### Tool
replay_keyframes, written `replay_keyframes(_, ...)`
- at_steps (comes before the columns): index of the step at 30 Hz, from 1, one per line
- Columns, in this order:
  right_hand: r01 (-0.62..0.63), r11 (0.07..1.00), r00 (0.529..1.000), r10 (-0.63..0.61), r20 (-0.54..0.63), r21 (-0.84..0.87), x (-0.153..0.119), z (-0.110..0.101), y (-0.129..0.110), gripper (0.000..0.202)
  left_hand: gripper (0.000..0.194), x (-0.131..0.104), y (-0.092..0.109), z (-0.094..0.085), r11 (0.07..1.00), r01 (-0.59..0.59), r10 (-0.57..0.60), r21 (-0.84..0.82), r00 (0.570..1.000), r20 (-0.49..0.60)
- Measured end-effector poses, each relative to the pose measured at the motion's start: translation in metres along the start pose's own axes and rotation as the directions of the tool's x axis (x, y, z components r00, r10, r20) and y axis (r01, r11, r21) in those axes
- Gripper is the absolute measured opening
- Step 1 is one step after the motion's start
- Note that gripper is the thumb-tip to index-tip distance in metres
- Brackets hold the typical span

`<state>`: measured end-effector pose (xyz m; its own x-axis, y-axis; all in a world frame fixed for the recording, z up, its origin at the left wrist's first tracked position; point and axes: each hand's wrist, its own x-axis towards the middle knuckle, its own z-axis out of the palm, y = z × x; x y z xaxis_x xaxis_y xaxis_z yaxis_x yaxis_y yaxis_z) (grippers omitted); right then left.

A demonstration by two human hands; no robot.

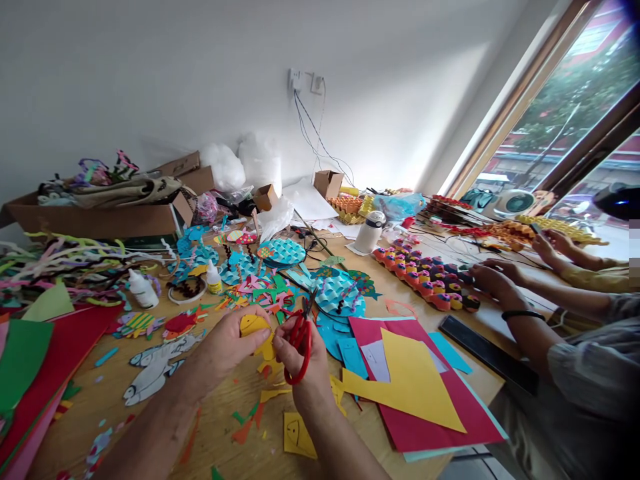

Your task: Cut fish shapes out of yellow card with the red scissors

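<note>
My left hand (235, 341) pinches a piece of yellow paper (253, 325) with a fish-like outline drawn on it. Close beside it, my right hand (314, 377) holds a pair of scissors (301, 337) by their red handles, the dark blades pointing up and away from me. Yellow scraps lie under both hands. Nearer to me rests a yellow paper square (300, 435) with a fish drawn on it. Left of my left hand are white paper fish (155, 367) and a red paper fish (180, 325). Beyond my hands sits a round blue woven paper piece (336, 293).
Coloured paper sheets (430, 387) overlap at the right and others (25, 363) at the left. Glue bottles (143, 289), pipe cleaners (95, 263) and a cardboard box (95, 220) stand leftward. Other people's hands (495, 277) touch a painted egg-carton strip (425, 277) at right.
</note>
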<state>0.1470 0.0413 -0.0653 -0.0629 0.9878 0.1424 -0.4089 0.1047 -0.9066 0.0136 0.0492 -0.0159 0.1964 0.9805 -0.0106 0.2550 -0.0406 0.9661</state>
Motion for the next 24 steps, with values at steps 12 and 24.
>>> replay_keyframes(12,-0.023,1.000,0.999,0.024,0.047,-0.018,-0.0020,0.0023,-0.0011,0.022,0.011,-0.0068,0.0089,-0.0065,0.999,0.025,-0.027,-0.033,0.998,-0.054)
replay_keyframes(24,-0.064,0.998,0.997,0.065,0.029,-0.011,-0.0013,0.0021,0.0022,0.025,0.022,-0.0075,0.0095,-0.0093,0.992,0.033,-0.046,-0.120,0.993,-0.106)
